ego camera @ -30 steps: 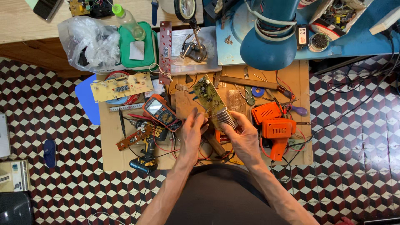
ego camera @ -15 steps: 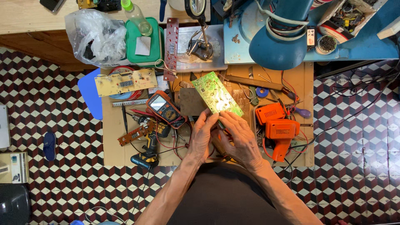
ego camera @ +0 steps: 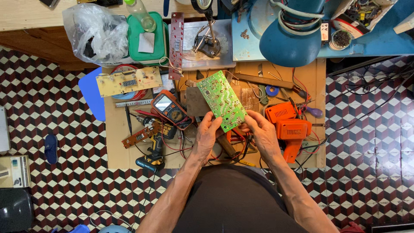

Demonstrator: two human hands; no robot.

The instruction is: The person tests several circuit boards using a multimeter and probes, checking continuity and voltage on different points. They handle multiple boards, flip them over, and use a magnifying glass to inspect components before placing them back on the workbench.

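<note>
Two hands hold 1 green circuit board [ego camera: 223, 100] up over the middle of the low wood bench [ego camera: 116, 146]. Our left hand [ego camera: 207, 136] pinches its near edge, fingers closed on it; right hand [ego camera: 262, 134] grips the near right corner. Orange multimeter [ego camera: 169, 108] sits just left, orange solder gun [ego camera: 290, 129] just right. Best to hold by the edges & keep it steady, w/ no touching the tiny parts.

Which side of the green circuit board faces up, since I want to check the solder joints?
Solder side up: the green circuit board, held at its near end by the left hand and right hand, shows flat green with silvery dots and no raised parts.
</note>
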